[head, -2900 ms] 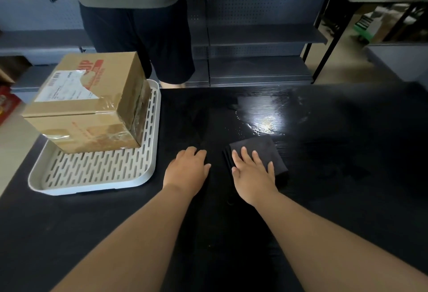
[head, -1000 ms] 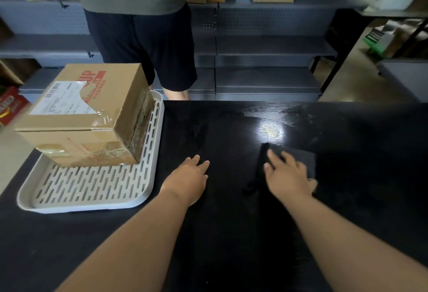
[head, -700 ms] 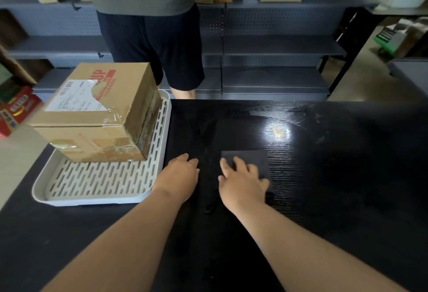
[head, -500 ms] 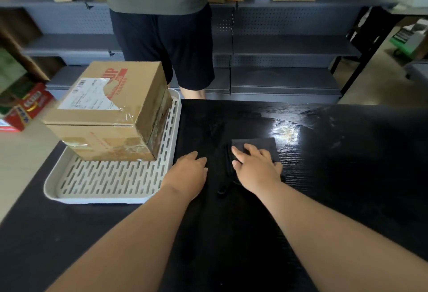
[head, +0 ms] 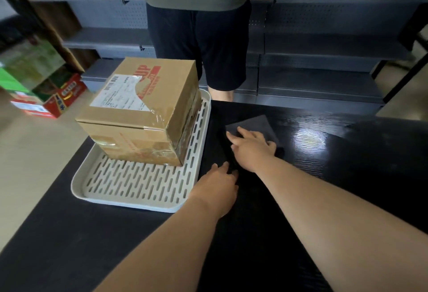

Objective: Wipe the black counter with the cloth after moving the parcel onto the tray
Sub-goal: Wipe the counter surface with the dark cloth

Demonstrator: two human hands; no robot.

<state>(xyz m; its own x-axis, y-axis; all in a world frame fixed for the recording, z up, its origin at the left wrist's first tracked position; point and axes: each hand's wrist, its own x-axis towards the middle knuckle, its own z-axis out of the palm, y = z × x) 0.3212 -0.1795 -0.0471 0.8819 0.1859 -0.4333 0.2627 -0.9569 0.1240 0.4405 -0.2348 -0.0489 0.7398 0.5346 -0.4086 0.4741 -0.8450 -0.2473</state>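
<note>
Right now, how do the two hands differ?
The right hand presses on the dark cloth; the left hand rests on the bare black counter. The right hand reaches farther forward; the left hand lies nearer, beside the white tray. Both lie palm down with fingers fairly straight, gripping nothing.

Left forearm (head: 162, 245) and right forearm (head: 335, 210) bare, reaching forward from lower edge. Right hand (head: 253, 150) farther out, palm down, fingers straight, slightly spread, angled leftward. Left hand (head: 216, 185) nearer body, close beside right forearm (contact: cannot tell), palm down, fingers relaxed, gripping nothing.
</note>
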